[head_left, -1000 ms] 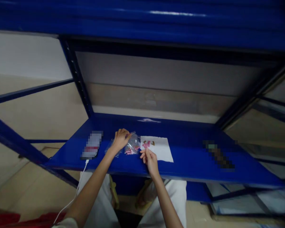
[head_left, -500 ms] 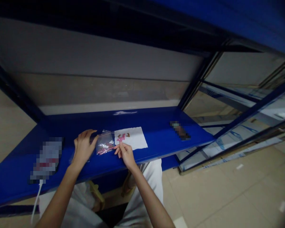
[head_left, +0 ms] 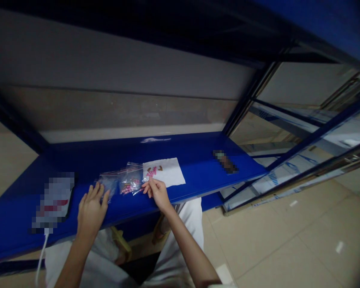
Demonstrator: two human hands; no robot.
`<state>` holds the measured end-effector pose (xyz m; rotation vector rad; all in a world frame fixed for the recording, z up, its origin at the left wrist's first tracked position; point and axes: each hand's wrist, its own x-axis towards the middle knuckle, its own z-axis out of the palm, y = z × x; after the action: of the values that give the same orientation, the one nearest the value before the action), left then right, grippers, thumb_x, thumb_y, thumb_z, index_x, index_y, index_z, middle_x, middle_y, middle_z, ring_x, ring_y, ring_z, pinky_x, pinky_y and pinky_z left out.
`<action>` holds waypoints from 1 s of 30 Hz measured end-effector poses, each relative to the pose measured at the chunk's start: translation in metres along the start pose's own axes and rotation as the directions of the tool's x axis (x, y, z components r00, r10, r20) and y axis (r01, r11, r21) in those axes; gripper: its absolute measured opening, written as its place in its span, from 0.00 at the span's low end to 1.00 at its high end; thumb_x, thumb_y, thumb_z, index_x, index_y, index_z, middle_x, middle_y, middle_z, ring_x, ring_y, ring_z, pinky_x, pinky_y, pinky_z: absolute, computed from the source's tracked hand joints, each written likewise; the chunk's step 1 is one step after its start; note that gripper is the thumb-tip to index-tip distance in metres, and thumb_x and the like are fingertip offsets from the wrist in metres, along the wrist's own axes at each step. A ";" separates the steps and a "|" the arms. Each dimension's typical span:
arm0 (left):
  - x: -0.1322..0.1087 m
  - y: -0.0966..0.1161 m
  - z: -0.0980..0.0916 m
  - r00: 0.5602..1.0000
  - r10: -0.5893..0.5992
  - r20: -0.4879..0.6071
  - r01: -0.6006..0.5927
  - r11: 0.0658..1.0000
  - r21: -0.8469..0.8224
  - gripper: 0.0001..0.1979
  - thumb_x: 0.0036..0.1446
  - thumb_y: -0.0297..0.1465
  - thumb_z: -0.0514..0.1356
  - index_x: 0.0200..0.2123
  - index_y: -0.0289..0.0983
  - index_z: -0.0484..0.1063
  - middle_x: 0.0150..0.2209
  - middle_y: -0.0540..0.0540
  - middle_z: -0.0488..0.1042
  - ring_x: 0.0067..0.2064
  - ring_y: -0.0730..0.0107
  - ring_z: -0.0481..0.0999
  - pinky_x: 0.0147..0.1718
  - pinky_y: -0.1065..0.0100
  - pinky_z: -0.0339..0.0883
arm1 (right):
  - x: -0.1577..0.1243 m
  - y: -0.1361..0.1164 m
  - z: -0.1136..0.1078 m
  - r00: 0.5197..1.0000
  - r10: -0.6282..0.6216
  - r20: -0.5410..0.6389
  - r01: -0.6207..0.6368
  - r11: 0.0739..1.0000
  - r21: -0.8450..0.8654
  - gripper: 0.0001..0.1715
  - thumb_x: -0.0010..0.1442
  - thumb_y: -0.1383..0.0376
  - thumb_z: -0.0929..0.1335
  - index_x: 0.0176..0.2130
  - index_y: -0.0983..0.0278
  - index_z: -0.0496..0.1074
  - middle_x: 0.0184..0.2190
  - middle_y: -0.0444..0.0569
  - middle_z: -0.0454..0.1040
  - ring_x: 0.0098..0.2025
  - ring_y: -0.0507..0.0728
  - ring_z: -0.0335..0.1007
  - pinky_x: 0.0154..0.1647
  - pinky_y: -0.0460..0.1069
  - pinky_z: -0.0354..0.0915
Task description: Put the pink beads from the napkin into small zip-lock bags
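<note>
My left hand (head_left: 92,206) is open, its fingers spread at the lower left edge of a clear zip bag (head_left: 110,185); what this bag holds, I cannot make out. A second clear zip bag with pink beads (head_left: 126,188) in it lies just to the right. Beside it my right hand (head_left: 158,194) has its thumb and index finger drawn together, and anything pinched there is too small to see. That hand rests at the lower left edge of a white sheet (head_left: 172,172). Pink beads (head_left: 152,172) and brown pieces (head_left: 160,168) form a small figure on the sheet.
A blurred-out device (head_left: 55,200) with a white cable (head_left: 42,252) lies on the blue shelf (head_left: 192,148) at left. Another dark blurred-out object (head_left: 225,162) is at right. A blue upright (head_left: 238,100) stands at the far right corner, with more shelving beyond.
My left hand has moved left and down, uncovering the left zip bag. My right hand stays about where it was, beside the bead bag.
</note>
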<state>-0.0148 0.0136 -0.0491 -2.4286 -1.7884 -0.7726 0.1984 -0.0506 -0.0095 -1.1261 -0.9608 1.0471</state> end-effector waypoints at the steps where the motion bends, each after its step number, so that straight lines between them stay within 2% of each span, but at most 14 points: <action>1: 0.000 0.000 0.000 1.000 0.003 -0.003 -0.003 1.000 -0.009 0.28 0.57 0.39 0.42 0.47 0.25 0.70 0.52 0.32 0.66 0.58 0.49 0.59 0.54 0.54 0.54 | 0.000 0.000 0.000 1.000 0.001 0.000 -0.001 1.000 -0.003 0.28 0.59 0.49 0.59 0.27 0.67 0.73 0.18 0.45 0.69 0.14 0.46 0.54 0.16 0.44 0.50; 5: 0.001 0.002 -0.004 0.999 -0.021 -0.037 0.018 0.997 -0.080 0.25 0.56 0.39 0.44 0.39 0.28 0.74 0.49 0.33 0.70 0.54 0.50 0.64 0.51 0.56 0.58 | -0.001 -0.002 0.000 1.000 0.004 -0.002 -0.004 1.000 -0.016 0.28 0.59 0.49 0.59 0.26 0.67 0.73 0.18 0.45 0.69 0.15 0.46 0.55 0.17 0.44 0.50; 8: 0.003 0.006 -0.010 0.994 -0.080 -0.072 0.070 0.989 -0.133 0.21 0.55 0.39 0.47 0.35 0.33 0.75 0.45 0.37 0.72 0.48 0.53 0.69 0.47 0.57 0.62 | -0.001 -0.003 0.000 1.000 -0.002 -0.004 0.002 1.000 -0.031 0.29 0.58 0.48 0.59 0.26 0.67 0.73 0.18 0.45 0.69 0.15 0.46 0.55 0.17 0.44 0.51; 10: 0.005 0.011 -0.015 0.987 -0.108 -0.122 0.087 0.982 -0.169 0.19 0.55 0.39 0.48 0.37 0.34 0.74 0.43 0.39 0.71 0.45 0.55 0.69 0.46 0.57 0.62 | -0.001 -0.003 0.000 1.000 -0.005 -0.004 0.005 0.999 -0.042 0.30 0.58 0.48 0.58 0.26 0.67 0.73 0.18 0.45 0.69 0.15 0.46 0.54 0.17 0.43 0.51; 14: 0.008 0.025 -0.031 0.957 -0.150 -0.248 0.082 0.961 -0.264 0.16 0.56 0.35 0.49 0.42 0.36 0.71 0.44 0.40 0.66 0.49 0.57 0.66 0.49 0.59 0.61 | -0.001 -0.001 0.001 1.000 0.000 -0.013 -0.001 0.999 -0.054 0.31 0.58 0.46 0.57 0.26 0.67 0.73 0.18 0.45 0.69 0.15 0.46 0.54 0.17 0.43 0.50; 17: 0.010 0.038 -0.049 0.912 -0.213 -0.351 0.082 0.933 -0.352 0.15 0.56 0.34 0.50 0.43 0.36 0.69 0.45 0.40 0.66 0.51 0.59 0.64 0.51 0.60 0.59 | -0.001 -0.001 0.001 1.000 -0.003 -0.015 0.003 0.998 -0.055 0.31 0.58 0.46 0.58 0.26 0.67 0.73 0.18 0.45 0.69 0.15 0.46 0.54 0.17 0.43 0.50; 21: 0.008 0.054 -0.076 0.812 -0.370 -0.452 0.110 0.857 -0.504 0.19 0.53 0.35 0.56 0.48 0.36 0.65 0.48 0.40 0.65 0.53 0.59 0.64 0.50 0.60 0.61 | -0.004 -0.006 0.001 1.000 -0.011 -0.012 0.010 0.998 -0.066 0.27 0.57 0.48 0.60 0.26 0.67 0.73 0.17 0.44 0.68 0.14 0.47 0.53 0.17 0.44 0.52; 23: 0.004 0.059 -0.085 0.773 -0.463 -0.434 0.096 0.762 -0.640 0.22 0.52 0.34 0.58 0.50 0.35 0.63 0.46 0.41 0.67 0.50 0.61 0.67 0.49 0.61 0.62 | -0.005 -0.009 0.000 0.999 -0.029 -0.013 0.028 0.997 -0.074 0.24 0.57 0.50 0.62 0.26 0.66 0.73 0.17 0.43 0.68 0.15 0.47 0.53 0.19 0.44 0.54; 24: 0.002 0.062 -0.088 0.782 -0.499 -0.372 0.095 0.686 -0.721 0.23 0.52 0.34 0.58 0.51 0.36 0.62 0.43 0.42 0.70 0.45 0.64 0.71 0.45 0.63 0.65 | -0.006 -0.010 0.000 0.999 -0.032 -0.006 0.032 0.997 -0.075 0.23 0.56 0.51 0.63 0.28 0.66 0.73 0.18 0.44 0.69 0.16 0.47 0.54 0.19 0.44 0.54; 25: -0.001 0.063 -0.089 0.813 -0.509 -0.282 0.104 0.604 -0.790 0.23 0.52 0.34 0.58 0.52 0.36 0.61 0.39 0.44 0.72 0.39 0.67 0.73 0.39 0.66 0.68 | -0.006 -0.011 -0.001 1.000 -0.029 -0.004 0.029 0.997 -0.070 0.21 0.56 0.51 0.63 0.29 0.66 0.73 0.20 0.44 0.70 0.16 0.47 0.54 0.19 0.44 0.54; 27: -0.006 0.065 -0.088 0.856 -0.498 -0.135 0.134 0.468 -0.874 0.24 0.51 0.35 0.59 0.51 0.36 0.61 0.35 0.45 0.73 0.30 0.72 0.73 0.30 0.70 0.68 | -0.006 -0.012 -0.002 1.000 -0.013 0.023 0.014 0.998 -0.066 0.20 0.55 0.52 0.65 0.34 0.66 0.73 0.24 0.46 0.73 0.17 0.47 0.56 0.18 0.44 0.53; 28: -0.008 0.065 -0.085 0.867 -0.490 -0.087 0.148 0.421 -0.895 0.24 0.50 0.35 0.60 0.51 0.36 0.62 0.34 0.45 0.73 0.29 0.73 0.73 0.28 0.72 0.68 | -0.006 -0.012 -0.002 0.999 -0.007 0.040 0.010 0.997 -0.072 0.20 0.55 0.53 0.65 0.36 0.66 0.73 0.25 0.47 0.74 0.18 0.47 0.57 0.17 0.44 0.52; 30: -0.010 0.065 -0.079 0.861 -0.506 -0.057 0.156 0.370 -0.916 0.22 0.49 0.34 0.61 0.48 0.35 0.65 0.32 0.45 0.74 0.30 0.72 0.74 0.28 0.72 0.68 | -0.006 -0.012 -0.002 0.997 0.000 0.074 0.007 0.995 -0.097 0.20 0.54 0.53 0.65 0.37 0.66 0.74 0.27 0.48 0.74 0.19 0.48 0.58 0.17 0.44 0.52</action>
<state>0.0122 -0.0417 0.0331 -1.9821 -2.0307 -2.6154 0.2002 -0.0582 0.0017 -1.1718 -1.0817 1.0547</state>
